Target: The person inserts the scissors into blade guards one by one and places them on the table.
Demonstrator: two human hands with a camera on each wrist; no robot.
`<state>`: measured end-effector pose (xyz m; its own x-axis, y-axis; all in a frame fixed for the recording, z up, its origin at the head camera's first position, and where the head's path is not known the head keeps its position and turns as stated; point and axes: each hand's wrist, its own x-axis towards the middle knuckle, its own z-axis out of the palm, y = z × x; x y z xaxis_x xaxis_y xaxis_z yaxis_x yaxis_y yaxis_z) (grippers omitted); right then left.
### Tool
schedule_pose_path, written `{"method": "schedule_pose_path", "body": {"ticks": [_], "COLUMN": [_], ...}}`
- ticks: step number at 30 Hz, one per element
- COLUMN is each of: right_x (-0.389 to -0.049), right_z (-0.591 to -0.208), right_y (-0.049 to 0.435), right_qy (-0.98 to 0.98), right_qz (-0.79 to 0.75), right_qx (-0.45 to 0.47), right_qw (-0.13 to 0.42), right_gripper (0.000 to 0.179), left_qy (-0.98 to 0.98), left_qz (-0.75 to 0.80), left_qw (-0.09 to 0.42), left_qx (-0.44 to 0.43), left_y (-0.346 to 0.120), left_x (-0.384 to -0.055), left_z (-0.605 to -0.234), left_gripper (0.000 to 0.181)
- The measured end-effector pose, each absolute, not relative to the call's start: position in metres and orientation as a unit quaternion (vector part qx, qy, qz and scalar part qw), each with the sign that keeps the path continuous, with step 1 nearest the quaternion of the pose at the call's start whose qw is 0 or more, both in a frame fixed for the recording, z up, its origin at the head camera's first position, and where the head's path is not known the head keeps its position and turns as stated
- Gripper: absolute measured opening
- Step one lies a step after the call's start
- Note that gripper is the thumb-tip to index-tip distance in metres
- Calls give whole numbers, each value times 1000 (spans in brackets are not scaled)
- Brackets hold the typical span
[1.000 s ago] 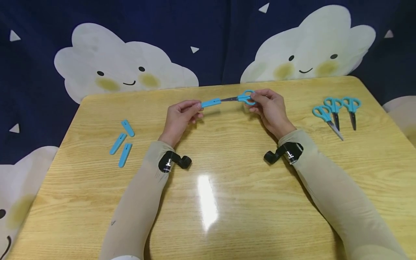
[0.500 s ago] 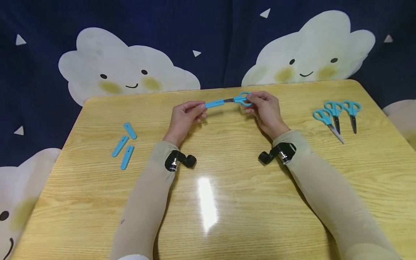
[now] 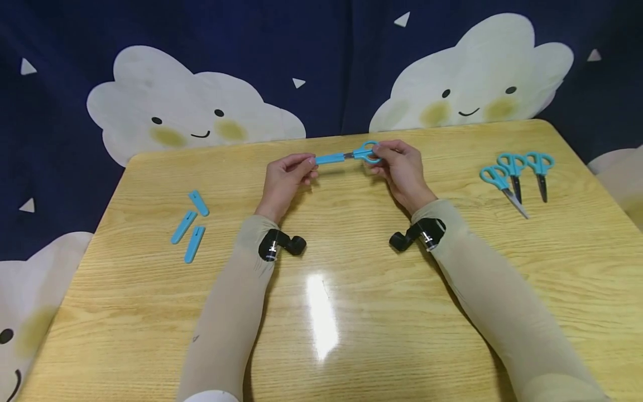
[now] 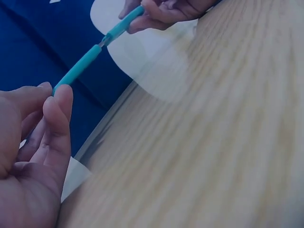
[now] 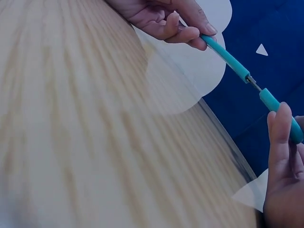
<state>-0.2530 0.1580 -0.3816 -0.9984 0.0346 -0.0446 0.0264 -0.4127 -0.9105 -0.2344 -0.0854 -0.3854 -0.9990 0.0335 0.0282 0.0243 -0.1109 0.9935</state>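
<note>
My left hand (image 3: 283,181) pinches the closed end of a blue blade cover (image 3: 330,159) between thumb and fingers. Facing it, my right hand (image 3: 403,170) grips the handle loops of a pair of blue scissors (image 3: 363,153). Most of the scissors' blades sit inside the cover, and a short stretch of dark metal (image 4: 103,42) shows between cover and handle. Cover and scissors form nearly one straight line, held above the far part of the table. In the right wrist view, the cover (image 5: 229,59) runs from the left hand's fingertips toward the scissors.
Three more blue blade covers (image 3: 193,244) lie on the wooden table (image 3: 366,312) at the left. Three uncovered blue scissors (image 3: 540,164) lie at the right. A dark blue curtain with cloud prints (image 3: 201,100) hangs behind the table's far edge.
My right hand has moved left with the scissors, and the blades have slid deeper into the cover. The left hand has shifted slightly right. Loose covers and scissors lie as before.
</note>
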Motion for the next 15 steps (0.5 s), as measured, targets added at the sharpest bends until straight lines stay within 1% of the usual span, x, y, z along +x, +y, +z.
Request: {"method": "schedule_pose_path", "body": {"ticks": [6,10,15], "right_x": [-255,-254,-253], "right_z": [-383,-383,-381], "right_y": [157,159,158], "right_qy": [-552,-558,-566], "right_qz": [832,828,824], "right_qx": [-55,-57,-32], "right_qw": [18,18,3], "right_gripper": [11,10,11], "left_qy": [674,671,666], "left_qz": [739,741,745], "left_qw": [-16,-15,-23], "left_qx": [-9,-14,-5], "left_y": [-72,-69,-74], "left_x": [-238,-239,-238], "left_z": [-387,-387,-387], "left_gripper": [28,29,33]}}
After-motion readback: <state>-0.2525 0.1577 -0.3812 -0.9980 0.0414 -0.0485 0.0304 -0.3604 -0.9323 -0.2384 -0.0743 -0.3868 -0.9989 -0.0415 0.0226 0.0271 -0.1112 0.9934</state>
